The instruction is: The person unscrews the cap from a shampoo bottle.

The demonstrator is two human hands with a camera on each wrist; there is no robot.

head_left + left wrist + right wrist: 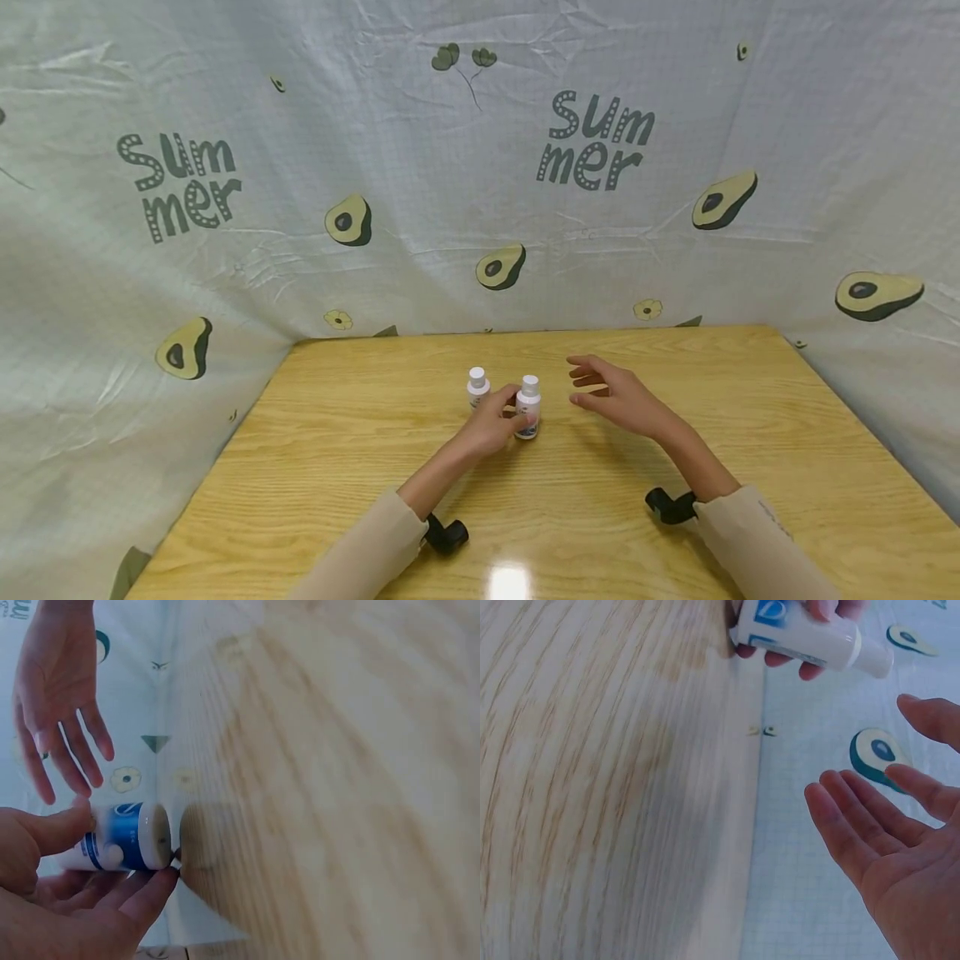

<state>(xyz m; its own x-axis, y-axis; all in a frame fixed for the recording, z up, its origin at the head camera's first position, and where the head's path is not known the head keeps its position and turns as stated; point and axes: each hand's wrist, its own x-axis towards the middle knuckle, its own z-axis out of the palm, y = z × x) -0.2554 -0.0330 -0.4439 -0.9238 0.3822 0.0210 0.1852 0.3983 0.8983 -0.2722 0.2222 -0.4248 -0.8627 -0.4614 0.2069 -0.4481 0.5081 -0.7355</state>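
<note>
My left hand grips a small white bottle with a white cap and a blue label, thumb on the near side and fingers behind. In the left wrist view the base of this bottle shows close to the table surface. A second white bottle of the same look stands just left of it, its lower part hidden behind the left hand. To the right, my right hand hovers over the table with fingers spread and slightly bent, holding nothing. In the right wrist view its palm faces the held bottle.
The wooden table reaches back to a pale cloth printed with avocados and lettering, which hangs behind and along the sides. Black wrist cameras sit under both forearms, the left camera and the right camera.
</note>
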